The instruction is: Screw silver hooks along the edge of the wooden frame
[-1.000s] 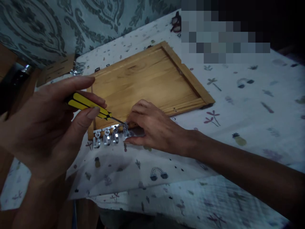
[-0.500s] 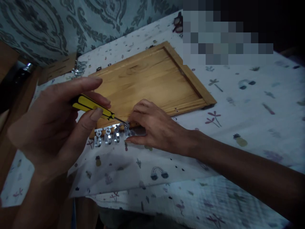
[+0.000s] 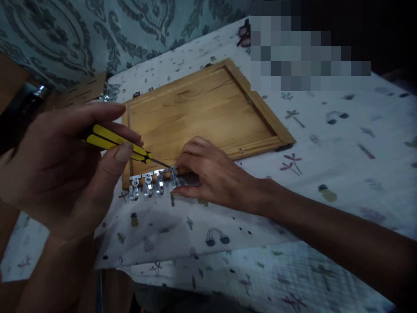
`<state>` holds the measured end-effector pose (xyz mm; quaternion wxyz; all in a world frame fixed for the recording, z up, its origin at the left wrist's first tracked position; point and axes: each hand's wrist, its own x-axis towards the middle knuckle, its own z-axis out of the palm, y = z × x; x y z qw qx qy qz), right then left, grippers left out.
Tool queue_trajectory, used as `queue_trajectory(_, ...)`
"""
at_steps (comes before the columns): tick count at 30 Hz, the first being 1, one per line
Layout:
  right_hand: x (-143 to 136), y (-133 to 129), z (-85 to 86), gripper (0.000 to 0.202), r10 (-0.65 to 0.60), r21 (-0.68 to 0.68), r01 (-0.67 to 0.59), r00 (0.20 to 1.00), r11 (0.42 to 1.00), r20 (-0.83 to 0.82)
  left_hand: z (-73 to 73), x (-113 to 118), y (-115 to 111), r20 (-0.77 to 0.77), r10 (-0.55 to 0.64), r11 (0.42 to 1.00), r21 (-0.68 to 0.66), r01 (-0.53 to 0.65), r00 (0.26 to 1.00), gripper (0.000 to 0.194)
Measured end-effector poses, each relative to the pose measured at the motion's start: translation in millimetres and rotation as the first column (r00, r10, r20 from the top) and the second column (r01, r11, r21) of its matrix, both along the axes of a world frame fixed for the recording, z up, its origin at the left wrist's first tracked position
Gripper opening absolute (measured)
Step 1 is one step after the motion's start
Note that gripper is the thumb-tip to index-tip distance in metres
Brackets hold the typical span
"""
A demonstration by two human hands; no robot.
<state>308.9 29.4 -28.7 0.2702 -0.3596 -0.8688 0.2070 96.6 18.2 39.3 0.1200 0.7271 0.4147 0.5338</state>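
The left hand (image 3: 67,163) grasps a yellow-and-black screwdriver (image 3: 120,143), its fingers wrapped round the handle with the thumb along the near side and one finger stretched out above it. The shaft slants down to the right, and its tip meets the top of the rightmost hook (image 3: 174,176). The right hand (image 3: 218,176) has its fingers round that same hook, with the thumb at the lower near side and the other fingers bent over the upper part

The framed wooden panel (image 3: 198,113) lies flat on the surface (image 3: 368,169), which is covered with a printed white cloth. Along the left part of its near edge sits a row of silvery metal hooks; three more, the left hook (image 3: 134,190), the second hook (image 3: 148,184) and the third hook (image 3: 159,182), stand left of the one being held, their curved ends pointing toward the near side. At the far left, beyond the panel, lie a slotted brown card (image 3: 89,89) and a silvery cluster (image 3: 112,92), near the patterned wall (image 3: 140,26)
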Motion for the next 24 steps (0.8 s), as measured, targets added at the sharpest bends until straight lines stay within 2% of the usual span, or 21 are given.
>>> queue_trajectory(3, 0.1, 0.0, -0.4, 0.040, 0.000, 0.003, 0.000, 1.000, 1.000, -0.003, -0.4, 2.3, 0.3, -0.110, 0.054, 0.998, -0.007, -0.055, 0.992, 0.036)
queue_trajectory(9, 0.1, -0.2, 0.6, 0.041, -0.002, 0.014, 0.002, 1.000, 1.000, 0.013, 1.5, 4.8, -3.1, -0.127, 0.041, 0.998, -0.049, -0.047, 0.991, 0.036)
queue_trajectory(24, 0.2, -0.4, -1.3, 0.041, -0.003, 0.006, 0.003, 1.000, 1.000, 0.004, 1.6, 2.8, -1.1, -0.192, -0.018, 0.998, -0.055, 0.008, 0.981, 0.039)
